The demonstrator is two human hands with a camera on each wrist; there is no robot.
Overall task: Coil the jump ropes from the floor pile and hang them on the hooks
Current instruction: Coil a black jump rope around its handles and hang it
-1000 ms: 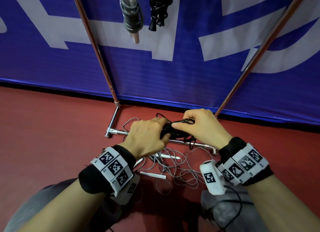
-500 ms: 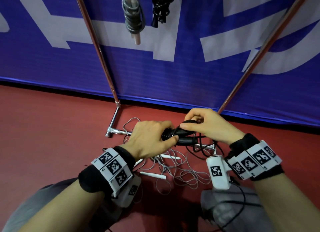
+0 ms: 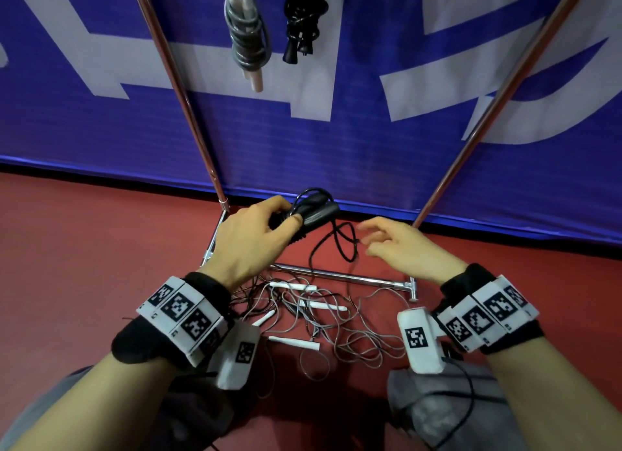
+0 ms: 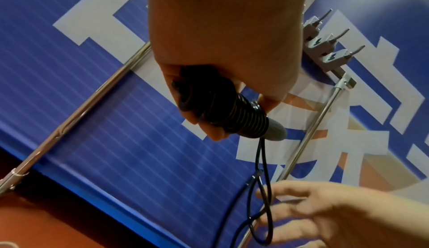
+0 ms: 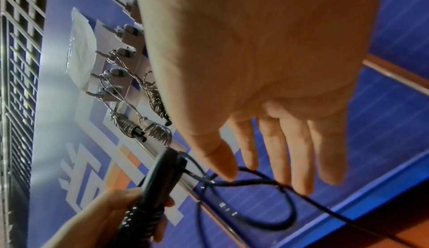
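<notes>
A black jump rope (image 3: 316,211), its cord wound round both handles, sits in the grip of my left hand (image 3: 286,218) above the floor. The same bundle (image 4: 223,116) shows ribbed windings and a grey handle tip in the left wrist view. A loose cord loop (image 3: 343,245) hangs from it. My right hand (image 3: 365,240) is to the right with fingers spread, and its thumb touches the loop (image 5: 267,184). On the red floor below lies the pile of grey ropes with white handles (image 3: 319,316).
A coiled grey rope (image 3: 247,36) and a coiled black rope (image 3: 303,23) hang above. A row of metal hooks (image 4: 325,46) tops the rack. Two copper posts (image 3: 181,90) stand before a blue banner, with a chrome base bar (image 3: 336,275) across the floor.
My right hand has let go of the black bundle, moved right and opened at the loose loop. My left hand has lifted the bundle up and away.
</notes>
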